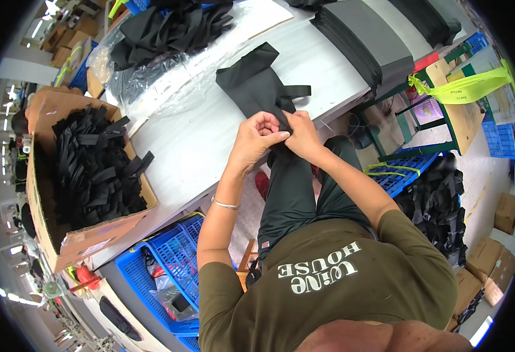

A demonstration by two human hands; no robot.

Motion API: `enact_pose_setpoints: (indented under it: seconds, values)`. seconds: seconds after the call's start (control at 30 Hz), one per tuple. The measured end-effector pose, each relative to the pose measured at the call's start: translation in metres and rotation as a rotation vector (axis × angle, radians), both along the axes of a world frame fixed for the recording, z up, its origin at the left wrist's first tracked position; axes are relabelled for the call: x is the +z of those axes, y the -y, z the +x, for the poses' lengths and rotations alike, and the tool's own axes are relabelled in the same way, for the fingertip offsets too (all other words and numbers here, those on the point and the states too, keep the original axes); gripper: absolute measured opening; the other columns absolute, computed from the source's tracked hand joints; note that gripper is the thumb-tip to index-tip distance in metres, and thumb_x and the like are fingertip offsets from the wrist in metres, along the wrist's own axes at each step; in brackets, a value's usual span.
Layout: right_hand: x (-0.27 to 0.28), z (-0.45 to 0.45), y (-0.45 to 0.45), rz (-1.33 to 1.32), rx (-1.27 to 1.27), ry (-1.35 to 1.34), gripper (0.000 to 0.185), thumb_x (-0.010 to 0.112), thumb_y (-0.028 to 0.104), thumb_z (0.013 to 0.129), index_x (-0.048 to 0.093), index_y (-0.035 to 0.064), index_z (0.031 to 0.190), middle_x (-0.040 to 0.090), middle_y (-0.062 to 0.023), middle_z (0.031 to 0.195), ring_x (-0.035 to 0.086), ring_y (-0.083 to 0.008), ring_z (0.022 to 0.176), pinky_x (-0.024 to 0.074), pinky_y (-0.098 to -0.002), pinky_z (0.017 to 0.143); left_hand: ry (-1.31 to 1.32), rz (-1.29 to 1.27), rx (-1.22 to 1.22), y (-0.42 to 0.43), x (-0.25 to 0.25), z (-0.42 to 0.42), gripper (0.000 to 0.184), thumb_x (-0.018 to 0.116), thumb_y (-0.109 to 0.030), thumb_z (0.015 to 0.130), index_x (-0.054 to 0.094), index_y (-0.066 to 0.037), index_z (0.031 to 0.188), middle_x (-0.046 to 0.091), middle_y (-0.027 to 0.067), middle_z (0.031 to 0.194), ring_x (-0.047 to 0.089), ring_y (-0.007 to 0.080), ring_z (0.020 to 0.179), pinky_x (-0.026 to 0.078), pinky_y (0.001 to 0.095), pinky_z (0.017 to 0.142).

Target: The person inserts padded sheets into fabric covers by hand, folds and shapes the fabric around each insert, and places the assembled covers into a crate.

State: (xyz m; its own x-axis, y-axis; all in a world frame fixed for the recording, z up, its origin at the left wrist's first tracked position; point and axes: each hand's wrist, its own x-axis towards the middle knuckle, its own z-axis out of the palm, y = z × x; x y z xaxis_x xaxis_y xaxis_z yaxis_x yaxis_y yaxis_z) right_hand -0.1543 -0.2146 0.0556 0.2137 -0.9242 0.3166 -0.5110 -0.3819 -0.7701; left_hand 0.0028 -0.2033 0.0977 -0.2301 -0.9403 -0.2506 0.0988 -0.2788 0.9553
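A black fabric piece with a strap loop on its right side lies partly on the white table and runs over the edge toward my lap. At its near end, my left hand is closed, thumb and fingers pinching the cloth. Close beside it, my right hand grips the same cloth, its fingers partly hidden behind the fabric. The two hands almost touch, just past the table's front edge above my knees. Whether a small part sits between the fingertips cannot be made out.
On the left stands a cardboard box full of black strips. Black cloth lies on clear plastic at the back of the white table. Stacked dark panels sit at right. Blue crates stand below the table's left end.
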Motion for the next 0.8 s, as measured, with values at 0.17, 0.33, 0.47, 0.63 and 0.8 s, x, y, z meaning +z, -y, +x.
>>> enact_pose_setpoints:
  seconds: [0.17, 0.33, 0.47, 0.63, 0.8]
  values:
    - [-0.007, -0.004, 0.007, 0.059, 0.039, -0.056, 0.017, 0.064, 0.011, 0.073, 0.065, 0.0079, 0.089, 0.065, -0.0141, 0.072, 0.059, -0.0342, 0.069, 0.0449, -0.0421, 0.077, 0.12, -0.134, 0.146, -0.001, -0.011, -0.001, 0.022, 0.077, 0.0, 0.077, 0.057, -0.009, 0.081, 0.05, -0.0074, 0.07, 0.044, 0.0014, 0.062, 0.037, 0.016, 0.058]
    - [0.027, -0.042, 0.037, -0.219, -0.189, -0.089, 0.016, 0.064, 0.007, 0.074, 0.063, 0.009, 0.09, 0.058, -0.0093, 0.062, 0.054, -0.0278, 0.056, 0.0457, -0.0412, 0.065, 0.571, -0.386, 0.678, 0.004, -0.017, 0.025, 0.018, 0.074, -0.003, 0.08, 0.056, -0.005, 0.079, 0.05, -0.0063, 0.068, 0.043, 0.0028, 0.06, 0.037, 0.0191, 0.056]
    - [0.03, -0.037, 0.04, -0.141, -0.239, 0.07, 0.021, 0.07, 0.011, 0.079, 0.063, 0.0085, 0.099, 0.061, -0.0091, 0.071, 0.056, -0.0256, 0.057, 0.0471, -0.0382, 0.064, 0.537, -0.596, 0.709, 0.003, -0.016, 0.003, 0.021, 0.076, -0.008, 0.082, 0.058, -0.003, 0.09, 0.056, -0.0016, 0.077, 0.051, 0.005, 0.066, 0.042, 0.0206, 0.057]
    - [0.011, -0.04, 0.028, 0.082, -0.179, 0.133, 0.025, 0.069, 0.007, 0.083, 0.061, 0.0059, 0.106, 0.062, -0.0115, 0.086, 0.062, -0.0259, 0.071, 0.0496, -0.035, 0.067, 0.269, -0.422, 0.534, -0.018, -0.013, -0.022, 0.031, 0.071, 0.002, 0.082, 0.06, 0.0, 0.111, 0.055, 0.0075, 0.106, 0.056, 0.0063, 0.077, 0.049, 0.0205, 0.062]
    - [0.001, -0.085, 0.065, -0.261, -0.202, 0.05, 0.031, 0.066, -0.001, 0.078, 0.06, 0.0038, 0.108, 0.062, -0.0139, 0.097, 0.064, -0.0302, 0.085, 0.0504, -0.0387, 0.076, 0.855, -0.63, 0.772, -0.002, -0.029, 0.022, 0.045, 0.048, 0.015, 0.069, 0.062, -0.002, 0.109, 0.062, 0.006, 0.104, 0.052, 0.0096, 0.071, 0.042, 0.0209, 0.061]
